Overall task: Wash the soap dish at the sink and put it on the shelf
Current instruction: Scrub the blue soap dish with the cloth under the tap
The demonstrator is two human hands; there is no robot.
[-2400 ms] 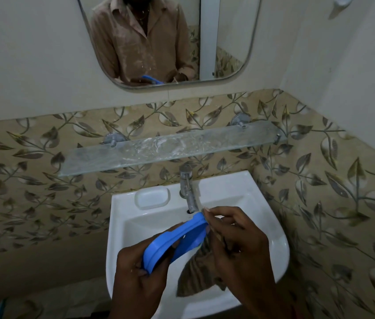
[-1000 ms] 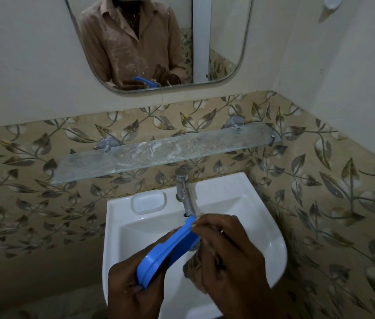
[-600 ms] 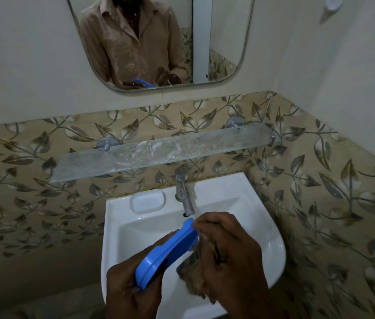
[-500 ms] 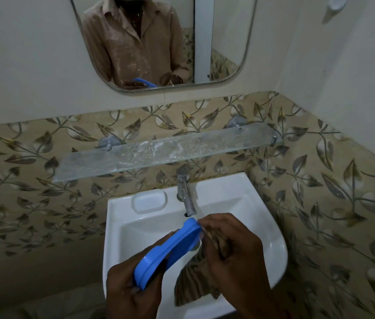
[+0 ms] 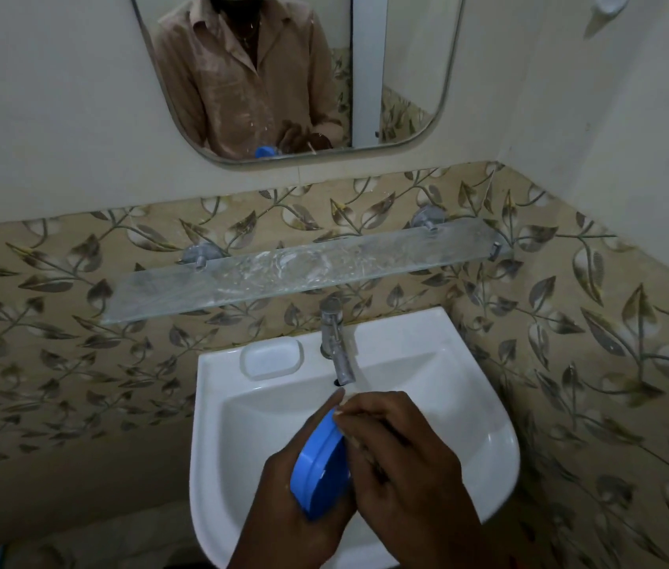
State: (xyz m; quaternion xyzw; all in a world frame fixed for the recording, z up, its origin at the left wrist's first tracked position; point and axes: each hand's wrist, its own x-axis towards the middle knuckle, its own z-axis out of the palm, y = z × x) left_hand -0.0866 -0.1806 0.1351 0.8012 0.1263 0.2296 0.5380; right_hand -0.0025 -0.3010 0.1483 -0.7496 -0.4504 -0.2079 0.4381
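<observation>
A blue oval soap dish (image 5: 318,470) is held on edge over the white sink (image 5: 480,408), below the tap (image 5: 335,342). My left hand (image 5: 283,511) grips the dish from below and behind. My right hand (image 5: 402,462) is curled against the dish's inner face, its fingers folded over a brown cloth that is almost wholly hidden under the hand. No water is visibly running from the tap. The frosted glass shelf (image 5: 304,269) hangs on the tiled wall above the sink.
A moulded soap recess (image 5: 271,358) sits on the sink's rim left of the tap. A mirror (image 5: 292,71) hangs above the shelf. The tiled side wall (image 5: 595,363) stands close on the right.
The dish has tilted more upright and drawn closer to me. My right hand has slid down over it, and the hanging cloth has vanished under that hand.
</observation>
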